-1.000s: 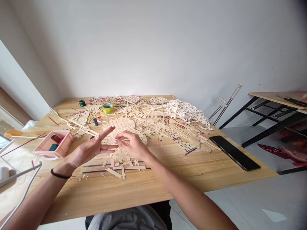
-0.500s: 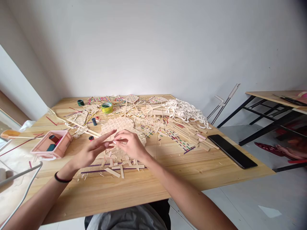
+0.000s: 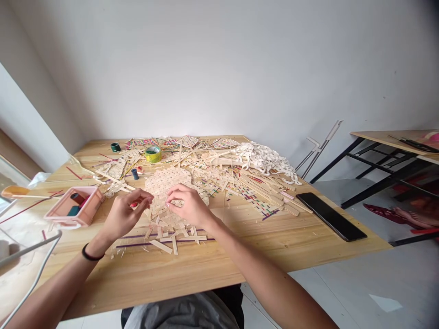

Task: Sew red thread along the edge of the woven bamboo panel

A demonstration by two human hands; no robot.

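Above the left part of the woven pieces, my left hand (image 3: pixel 127 212) has its thumb and fingertips pinched together; whatever lies between them is too small to make out. A short distance to its right, my right hand (image 3: pixel 188 206) is also in a pinch, and anything in it is too fine to see. Beneath and beyond both hands lies a pale woven piece (image 3: pixel 168 179) on the wooden table (image 3: pixel 178 278). Cut strips (image 3: pixel 161 246) are scattered just in front of it. A red spool (image 3: pixel 134 204) shows partly behind my left hand.
A pink basket (image 3: pixel 92 208) with spools stands at the left. Yellow tape (image 3: pixel 153 154), a blue spool (image 3: pixel 135 173) and a green spool (image 3: pixel 115 146) sit farther back. White cords (image 3: pixel 267 157) and flat sticks (image 3: pixel 264 187) lie right of centre, near a black phone (image 3: pixel 331 217).
My hands have moved apart from each other. The left has shifted left and its extended fingers have curled into a pinch; the right has moved slightly right.
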